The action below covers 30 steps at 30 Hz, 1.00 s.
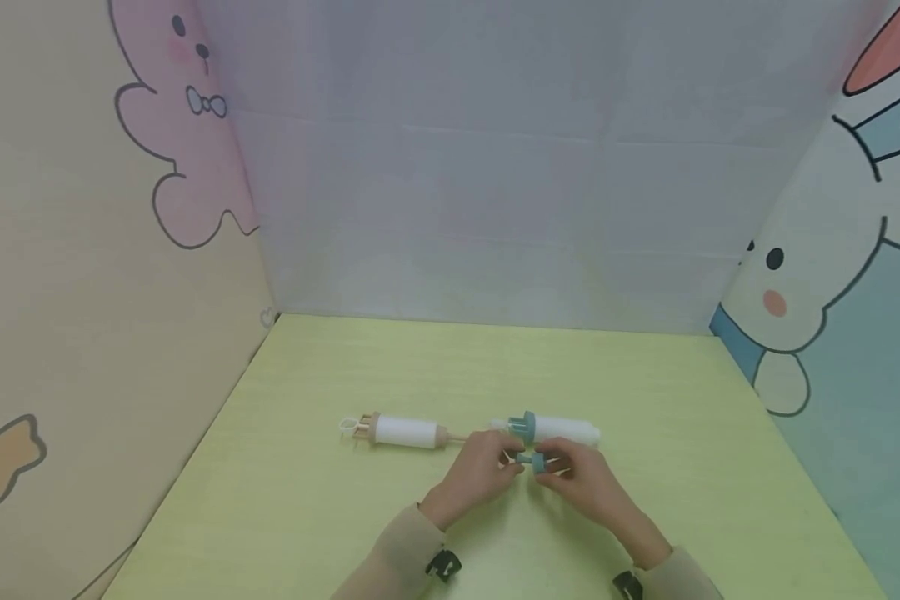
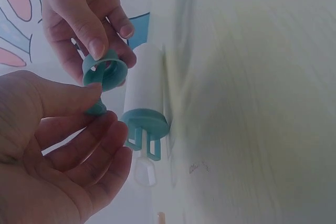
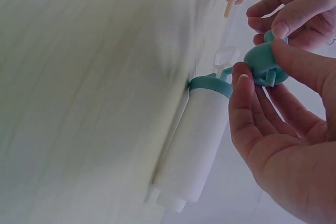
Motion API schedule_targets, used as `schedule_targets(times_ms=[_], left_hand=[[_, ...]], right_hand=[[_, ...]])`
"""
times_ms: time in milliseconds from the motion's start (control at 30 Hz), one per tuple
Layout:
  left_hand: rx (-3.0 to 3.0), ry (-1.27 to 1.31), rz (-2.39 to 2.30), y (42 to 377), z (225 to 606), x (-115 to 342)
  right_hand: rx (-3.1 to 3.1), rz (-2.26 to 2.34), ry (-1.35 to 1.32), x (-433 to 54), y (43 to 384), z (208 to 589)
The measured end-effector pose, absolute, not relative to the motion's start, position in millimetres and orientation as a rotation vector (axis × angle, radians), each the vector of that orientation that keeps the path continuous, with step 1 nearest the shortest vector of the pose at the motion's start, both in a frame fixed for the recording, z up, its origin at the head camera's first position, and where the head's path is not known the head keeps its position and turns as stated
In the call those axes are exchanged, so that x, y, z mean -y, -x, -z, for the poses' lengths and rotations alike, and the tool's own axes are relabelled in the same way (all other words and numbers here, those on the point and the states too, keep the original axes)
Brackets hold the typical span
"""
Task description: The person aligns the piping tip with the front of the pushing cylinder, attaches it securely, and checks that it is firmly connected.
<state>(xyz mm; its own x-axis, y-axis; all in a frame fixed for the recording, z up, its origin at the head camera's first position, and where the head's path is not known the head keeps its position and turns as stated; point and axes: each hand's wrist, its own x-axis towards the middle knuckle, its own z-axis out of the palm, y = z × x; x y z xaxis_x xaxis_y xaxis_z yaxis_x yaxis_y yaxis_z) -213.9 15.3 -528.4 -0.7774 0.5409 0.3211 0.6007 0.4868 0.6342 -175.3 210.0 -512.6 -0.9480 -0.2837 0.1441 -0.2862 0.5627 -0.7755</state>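
Observation:
Both hands hold a small teal nozzle cap (image 1: 538,462) between them, low over the table. My left hand (image 1: 482,465) pinches its narrow stem end between thumb and fingers. On the wide, hollow end, my right hand (image 1: 581,479) grips the rim with thumb and fingertips; the left wrist view shows the cap's open mouth (image 2: 116,81). Just behind the hands lies a white syringe-like tube (image 1: 566,428) with a teal handled collar (image 3: 209,84) and a clear loop (image 2: 145,172) at one end. In the right wrist view its other end, without a cap, has a narrower threaded neck (image 3: 171,202).
To the left lies a similar white tube (image 1: 407,432) with beige ends, its thin beige nozzle (image 3: 230,4) pointing right toward the left hand. The pale yellow-green table (image 1: 270,492) meets a plain back wall (image 1: 495,208) and side walls with cartoon animals.

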Motion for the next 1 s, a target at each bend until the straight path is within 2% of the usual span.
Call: schedule_targets(times_ms=[533, 1000], left_hand=[[2.678, 0.993, 1.185, 210.5, 530.1, -20.2], [2.603, 0.910, 1.301, 206.8, 536.0, -24.6]], right_hand=[[2.720, -1.416, -0.604, -204.1, 174.0, 514.1], [2.727, -1.445, -0.504, -206.6, 172.9, 515.0]])
